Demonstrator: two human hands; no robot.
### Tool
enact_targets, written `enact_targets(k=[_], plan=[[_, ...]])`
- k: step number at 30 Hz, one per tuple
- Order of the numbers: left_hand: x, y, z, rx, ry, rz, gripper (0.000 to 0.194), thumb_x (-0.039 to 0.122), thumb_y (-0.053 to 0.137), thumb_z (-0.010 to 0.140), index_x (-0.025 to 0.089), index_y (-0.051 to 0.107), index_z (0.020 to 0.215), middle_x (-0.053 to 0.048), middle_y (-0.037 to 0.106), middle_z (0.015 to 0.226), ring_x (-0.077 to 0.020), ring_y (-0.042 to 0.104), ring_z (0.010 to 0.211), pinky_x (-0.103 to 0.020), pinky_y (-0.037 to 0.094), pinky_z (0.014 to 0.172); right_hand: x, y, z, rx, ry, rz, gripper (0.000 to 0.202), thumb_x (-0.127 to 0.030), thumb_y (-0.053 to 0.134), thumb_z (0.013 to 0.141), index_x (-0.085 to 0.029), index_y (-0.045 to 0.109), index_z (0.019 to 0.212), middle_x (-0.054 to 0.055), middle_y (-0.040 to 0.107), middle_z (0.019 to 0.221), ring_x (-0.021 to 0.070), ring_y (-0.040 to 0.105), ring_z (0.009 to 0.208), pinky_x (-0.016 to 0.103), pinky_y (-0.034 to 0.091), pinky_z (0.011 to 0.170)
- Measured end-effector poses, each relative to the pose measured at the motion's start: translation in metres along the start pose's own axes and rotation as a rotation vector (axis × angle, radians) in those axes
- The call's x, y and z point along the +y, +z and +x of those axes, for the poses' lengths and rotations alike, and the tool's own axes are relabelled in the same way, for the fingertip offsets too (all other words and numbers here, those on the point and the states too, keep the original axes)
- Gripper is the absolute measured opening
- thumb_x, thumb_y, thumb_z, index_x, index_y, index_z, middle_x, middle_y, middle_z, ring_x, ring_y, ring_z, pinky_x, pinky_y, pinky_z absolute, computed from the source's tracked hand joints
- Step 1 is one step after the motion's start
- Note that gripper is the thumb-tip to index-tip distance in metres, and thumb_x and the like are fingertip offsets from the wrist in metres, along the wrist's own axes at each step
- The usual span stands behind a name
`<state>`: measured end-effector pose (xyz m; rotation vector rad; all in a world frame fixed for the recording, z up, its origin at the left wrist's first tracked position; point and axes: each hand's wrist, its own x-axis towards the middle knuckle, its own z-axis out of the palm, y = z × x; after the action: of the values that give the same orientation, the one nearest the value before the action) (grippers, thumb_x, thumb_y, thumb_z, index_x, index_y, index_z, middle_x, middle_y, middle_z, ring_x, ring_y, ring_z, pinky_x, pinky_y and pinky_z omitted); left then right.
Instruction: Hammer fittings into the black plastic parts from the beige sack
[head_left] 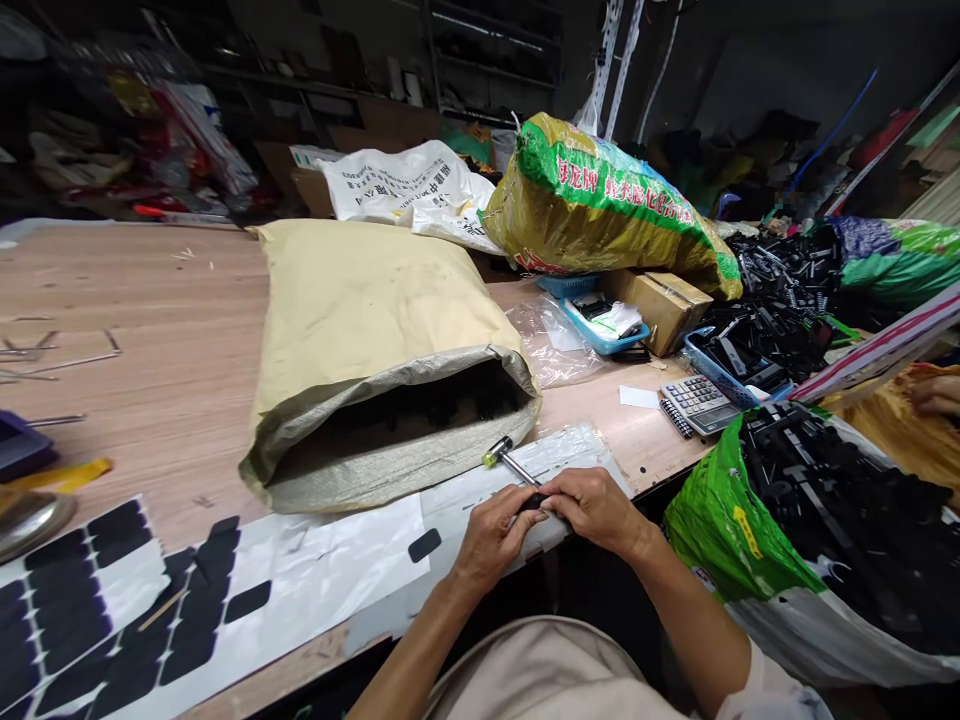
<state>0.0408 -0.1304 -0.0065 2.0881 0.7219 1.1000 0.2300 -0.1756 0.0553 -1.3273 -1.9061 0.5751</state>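
Observation:
Both hands meet at the table's front edge. My left hand (493, 535) is closed, its fingers pinching a small black piece (534, 503). From the right, my right hand (592, 508) pinches the same piece, fingertips almost touching the left ones. Just beyond them lies a small hammer (517, 466) with a metal shaft and a yellow-green head; its near end is hidden by the hands. Behind it, a large cream sack (375, 330) lies on its side with its mouth towards me and dark items inside. A single black rounded pad (424, 545) rests on white sheeting left of my hands.
Sheets of black pads (67, 590) cover the front left. Hex keys (60, 352) lie at the far left. A calculator (699, 404), blue baskets (606, 328) and a cardboard box (660, 305) stand right. A green sack (727, 510) of black parts is beside my right arm. Another person's hand (937, 395) shows far right.

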Motion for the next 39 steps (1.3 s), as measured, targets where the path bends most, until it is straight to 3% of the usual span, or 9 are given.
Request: enact_targets(k=[3, 6, 9, 12, 19, 25, 33, 39], plan=[[0.007, -0.005, 0.002, -0.098, -0.092, -0.035, 0.023, 0.033, 0.058, 0.095, 0.02, 0.072, 0.107, -0.006, 0.075, 0.092, -0.0192, 0.069, 0.084, -0.029, 0.054, 0.078, 0.001, -0.001, -0.002, -0.021, 0.004, 0.077, 0.017, -0.016, 0.062, 0.091, -0.017, 0.079, 0.097, 0.007, 0.076, 0.081, 0.0173, 0.07, 0.069, 0.027, 0.056, 0.073], [0.016, -0.01, 0.007, -0.196, -0.169, -0.089, 0.023, 0.034, 0.055, 0.095, 0.021, 0.07, 0.105, -0.005, 0.074, 0.093, -0.0193, 0.068, 0.085, -0.03, 0.052, 0.08, 0.004, -0.005, -0.005, -0.072, 0.129, 0.285, 0.02, -0.021, 0.064, 0.09, -0.018, 0.078, 0.104, 0.003, 0.075, 0.082, 0.0128, 0.065, 0.059, 0.024, 0.054, 0.062], [0.021, -0.012, 0.012, -0.233, -0.212, -0.117, 0.024, 0.035, 0.05, 0.096, 0.02, 0.067, 0.101, -0.004, 0.073, 0.093, -0.0195, 0.066, 0.085, -0.03, 0.05, 0.08, 0.007, -0.008, -0.007, -0.097, 0.264, 0.469, 0.029, -0.026, 0.068, 0.087, -0.018, 0.076, 0.113, 0.003, 0.073, 0.083, 0.0119, 0.063, 0.059, 0.023, 0.053, 0.058], [0.023, -0.011, 0.014, -0.251, -0.222, -0.126, 0.025, 0.035, 0.047, 0.097, 0.02, 0.065, 0.098, -0.004, 0.072, 0.092, -0.0195, 0.065, 0.083, -0.03, 0.048, 0.079, 0.007, -0.01, -0.008, -0.099, 0.303, 0.537, 0.031, -0.027, 0.067, 0.087, -0.017, 0.076, 0.115, 0.003, 0.072, 0.082, 0.0117, 0.062, 0.061, 0.023, 0.052, 0.058], [0.024, -0.008, 0.013, -0.279, -0.256, -0.132, 0.03, 0.04, 0.043, 0.099, 0.02, 0.063, 0.093, -0.004, 0.069, 0.087, -0.0188, 0.061, 0.079, -0.03, 0.045, 0.074, 0.005, -0.01, -0.009, -0.032, 0.35, 0.547, 0.036, -0.026, 0.072, 0.082, -0.015, 0.073, 0.116, 0.004, 0.072, 0.087, 0.0125, 0.064, 0.066, 0.026, 0.055, 0.066], [0.024, -0.008, 0.012, -0.31, -0.287, -0.161, 0.029, 0.041, 0.043, 0.099, 0.02, 0.063, 0.095, -0.003, 0.069, 0.088, -0.0187, 0.061, 0.081, -0.03, 0.045, 0.077, 0.004, -0.008, -0.006, -0.041, 0.368, 0.516, 0.019, -0.03, 0.07, 0.085, -0.015, 0.077, 0.094, 0.001, 0.069, 0.071, 0.0119, 0.06, 0.057, 0.024, 0.051, 0.057], [0.024, -0.002, 0.003, -0.299, -0.277, -0.113, 0.029, 0.042, 0.041, 0.1, 0.021, 0.058, 0.09, -0.002, 0.066, 0.086, -0.0181, 0.058, 0.077, -0.03, 0.045, 0.074, 0.0, -0.009, -0.004, -0.033, 0.167, 0.279, 0.014, -0.024, 0.067, 0.088, -0.019, 0.08, 0.091, 0.004, 0.071, 0.074, 0.0143, 0.065, 0.059, 0.027, 0.053, 0.061], [0.031, 0.003, -0.002, -0.272, -0.268, -0.001, 0.025, 0.037, 0.038, 0.1, 0.022, 0.053, 0.086, -0.002, 0.061, 0.083, -0.0189, 0.057, 0.073, -0.031, 0.044, 0.069, -0.003, 0.0, -0.012, -0.014, 0.268, 0.356, 0.017, -0.027, 0.067, 0.088, -0.017, 0.08, 0.089, 0.003, 0.071, 0.07, 0.0131, 0.064, 0.054, 0.024, 0.052, 0.053]])
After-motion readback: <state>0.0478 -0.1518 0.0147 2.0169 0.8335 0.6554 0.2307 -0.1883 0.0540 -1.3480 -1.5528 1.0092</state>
